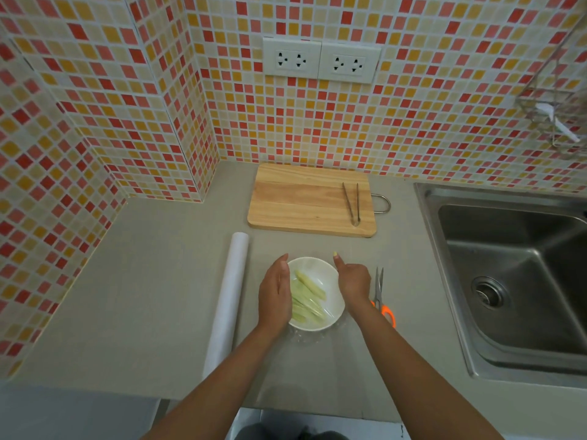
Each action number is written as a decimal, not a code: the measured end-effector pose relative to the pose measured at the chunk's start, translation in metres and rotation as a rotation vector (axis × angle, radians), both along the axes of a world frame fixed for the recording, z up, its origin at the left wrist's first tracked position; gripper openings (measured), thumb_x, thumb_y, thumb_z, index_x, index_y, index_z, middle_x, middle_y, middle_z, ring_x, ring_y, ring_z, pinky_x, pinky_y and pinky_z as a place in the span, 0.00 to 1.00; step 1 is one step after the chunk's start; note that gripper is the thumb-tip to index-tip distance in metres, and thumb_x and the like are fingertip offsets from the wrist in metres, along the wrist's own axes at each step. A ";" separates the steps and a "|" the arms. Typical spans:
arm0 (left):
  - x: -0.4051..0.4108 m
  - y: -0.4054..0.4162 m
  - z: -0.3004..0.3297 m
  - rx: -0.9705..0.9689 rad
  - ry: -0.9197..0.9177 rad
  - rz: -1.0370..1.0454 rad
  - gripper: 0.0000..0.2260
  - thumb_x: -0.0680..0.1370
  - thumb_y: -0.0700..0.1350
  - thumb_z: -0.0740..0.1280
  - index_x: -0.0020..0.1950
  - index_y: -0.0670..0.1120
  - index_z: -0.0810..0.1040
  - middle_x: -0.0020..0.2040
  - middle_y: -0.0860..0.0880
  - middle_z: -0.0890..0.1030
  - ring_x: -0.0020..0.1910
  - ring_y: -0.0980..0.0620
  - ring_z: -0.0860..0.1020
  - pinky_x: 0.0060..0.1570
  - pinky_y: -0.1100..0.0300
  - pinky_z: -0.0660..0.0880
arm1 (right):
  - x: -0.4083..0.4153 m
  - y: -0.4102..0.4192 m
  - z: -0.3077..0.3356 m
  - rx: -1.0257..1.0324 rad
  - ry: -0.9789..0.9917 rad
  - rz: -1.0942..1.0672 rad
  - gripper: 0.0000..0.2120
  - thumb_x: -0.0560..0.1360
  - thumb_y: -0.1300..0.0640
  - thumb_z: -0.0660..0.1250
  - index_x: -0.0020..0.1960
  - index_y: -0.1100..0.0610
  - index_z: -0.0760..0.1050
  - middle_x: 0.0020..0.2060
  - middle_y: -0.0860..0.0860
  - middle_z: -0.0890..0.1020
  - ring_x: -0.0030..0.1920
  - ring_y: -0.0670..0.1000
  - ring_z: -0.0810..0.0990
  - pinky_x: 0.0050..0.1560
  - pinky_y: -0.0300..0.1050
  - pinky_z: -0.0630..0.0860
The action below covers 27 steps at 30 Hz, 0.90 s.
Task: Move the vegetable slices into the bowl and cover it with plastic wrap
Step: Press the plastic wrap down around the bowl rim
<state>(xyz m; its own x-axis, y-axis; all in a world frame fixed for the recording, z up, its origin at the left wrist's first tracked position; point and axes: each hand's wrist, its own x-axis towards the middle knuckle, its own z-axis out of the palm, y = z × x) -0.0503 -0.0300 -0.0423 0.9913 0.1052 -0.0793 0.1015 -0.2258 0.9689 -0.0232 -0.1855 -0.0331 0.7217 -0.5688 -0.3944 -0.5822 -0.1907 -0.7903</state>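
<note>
A white bowl [320, 268] stands on the grey counter in front of me and holds several pale green vegetable slices [307, 299]. Clear plastic wrap [313, 336] lies stretched over the bowl, with loose film wrinkled on the counter at its near side. My left hand [275, 292] rests flat against the bowl's left side, fingers straight and together. My right hand [352, 279] presses against the bowl's right side, fingers curled under and thumb raised. Neither hand grips anything that I can see.
A roll of plastic wrap [226, 300] lies left of the bowl. Scissors with orange handles [381, 296] lie to its right. A wooden cutting board [309, 198] with metal tongs [352, 201] sits behind. A steel sink [521, 274] fills the right side.
</note>
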 end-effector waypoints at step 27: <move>0.007 -0.003 0.017 -0.419 0.225 0.009 0.28 0.73 0.70 0.50 0.62 0.58 0.77 0.58 0.53 0.82 0.59 0.52 0.79 0.62 0.53 0.73 | -0.031 0.009 0.015 0.460 -0.242 0.186 0.19 0.82 0.50 0.53 0.55 0.57 0.80 0.50 0.54 0.84 0.50 0.52 0.81 0.50 0.42 0.77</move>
<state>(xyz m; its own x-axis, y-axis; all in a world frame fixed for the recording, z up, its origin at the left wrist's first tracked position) -0.0434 -0.0330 -0.0257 0.9438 0.0270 -0.3295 0.3195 0.1819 0.9300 -0.0547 -0.1769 -0.0183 0.8945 -0.2316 -0.3823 -0.3628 0.1234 -0.9236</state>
